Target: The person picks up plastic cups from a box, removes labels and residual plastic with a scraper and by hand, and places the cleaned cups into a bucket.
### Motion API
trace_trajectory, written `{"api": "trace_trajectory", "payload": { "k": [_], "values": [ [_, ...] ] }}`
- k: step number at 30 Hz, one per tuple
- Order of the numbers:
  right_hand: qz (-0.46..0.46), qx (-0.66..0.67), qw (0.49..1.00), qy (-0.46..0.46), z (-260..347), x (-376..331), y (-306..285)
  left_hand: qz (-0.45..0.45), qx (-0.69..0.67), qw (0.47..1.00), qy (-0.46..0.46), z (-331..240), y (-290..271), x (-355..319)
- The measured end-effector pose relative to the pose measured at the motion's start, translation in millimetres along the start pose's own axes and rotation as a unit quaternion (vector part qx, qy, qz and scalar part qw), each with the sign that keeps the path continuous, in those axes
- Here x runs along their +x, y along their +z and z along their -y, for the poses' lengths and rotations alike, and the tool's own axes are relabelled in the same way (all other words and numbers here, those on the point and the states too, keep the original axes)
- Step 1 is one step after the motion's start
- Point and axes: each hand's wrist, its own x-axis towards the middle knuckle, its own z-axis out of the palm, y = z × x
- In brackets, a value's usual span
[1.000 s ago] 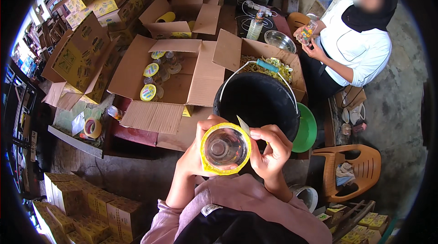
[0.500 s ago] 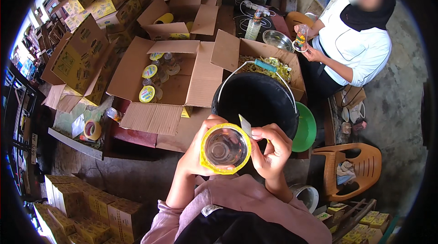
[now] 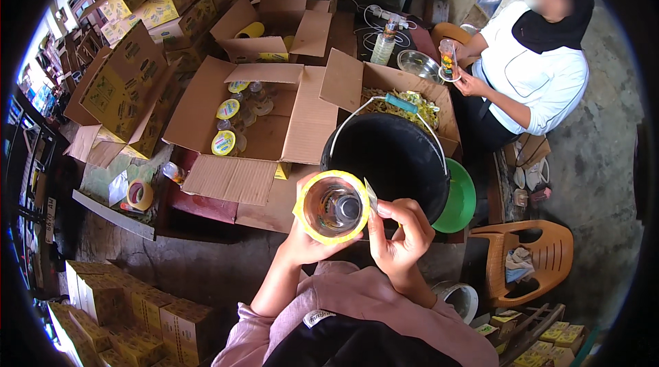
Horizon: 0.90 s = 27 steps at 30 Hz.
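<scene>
The right hand's fingers (image 3: 397, 210) are pinching together on the loose end of a yellow label (image 3: 310, 228), pressing it against the side of a clear bottle (image 3: 334, 207). The right hand (image 3: 401, 236) is working at the bottle's right flank, while the left hand (image 3: 309, 243) is cupping the bottle from below and behind, its fingers closing around the body so that the base is facing the camera. The bottle is being held in the air in front of the chest, just above the near rim of a black bucket (image 3: 391, 157).

Judging from this, the label is already wrapping most of the way round, and only its last flap is left to smooth down; this bottle is near its finish.

Beyond the hands, an open cardboard box (image 3: 261, 127) is holding a few bottles with yellow tops (image 3: 224, 142), with much of its floor still showing, so packing appears far from complete. A second box (image 3: 405, 92) behind the bucket is carrying a heap of loose yellow labels, suggesting plenty of work remaining. A green basin (image 3: 458, 199) is sitting beside the bucket. Across from it, another person (image 3: 528, 78) is handling a bottle of their own. Stacks of closed cartons (image 3: 130, 312) are lining the floor.
</scene>
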Motion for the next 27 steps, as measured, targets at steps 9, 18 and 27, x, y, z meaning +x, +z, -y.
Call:
{"api": "trace_trajectory", "payload": {
  "k": [9, 18, 27],
  "values": [
    [0.012, -0.016, 1.0, -0.002, 2, 1, 2, 0.013, 0.058, 0.998, 0.02, -3, -5, -1],
    [0.02, 0.046, 0.998, 0.029, -1, 9, 6, 0.037, 0.016, 0.999, -0.016, -4, -7, -3],
    [-0.032, 0.046, 0.997, 0.053, 3, -1, 7, 0.046, -0.157, 0.982, -0.092, 5, -6, -10]
  ]
}}
